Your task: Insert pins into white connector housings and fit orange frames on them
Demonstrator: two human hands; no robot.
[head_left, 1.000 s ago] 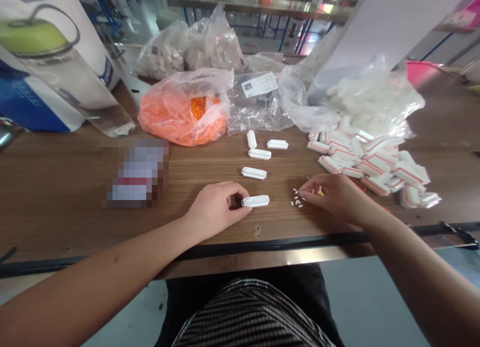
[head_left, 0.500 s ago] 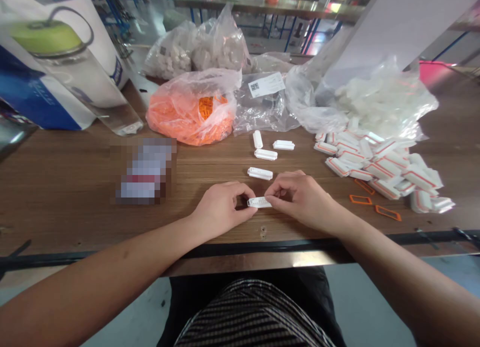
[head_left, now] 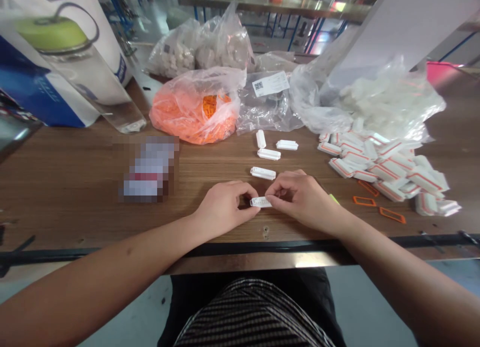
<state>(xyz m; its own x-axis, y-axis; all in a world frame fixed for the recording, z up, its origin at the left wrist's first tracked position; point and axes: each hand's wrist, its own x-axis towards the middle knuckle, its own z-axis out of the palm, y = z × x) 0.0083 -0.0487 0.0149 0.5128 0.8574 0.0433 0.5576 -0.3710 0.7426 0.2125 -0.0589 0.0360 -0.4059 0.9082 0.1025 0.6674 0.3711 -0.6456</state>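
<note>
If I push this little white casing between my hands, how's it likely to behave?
The white casing would probably slide, not roll, given its oblong, box-like shape. Its straight edges suggest stiff plastic. Being small and slim, it's likely light.

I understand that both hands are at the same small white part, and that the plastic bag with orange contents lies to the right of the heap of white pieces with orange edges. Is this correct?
Not quite: the plastic bag with orange contents lies to the left of the heap of white pieces, as the head view shows. Both hands are indeed at the same small white part.
</note>
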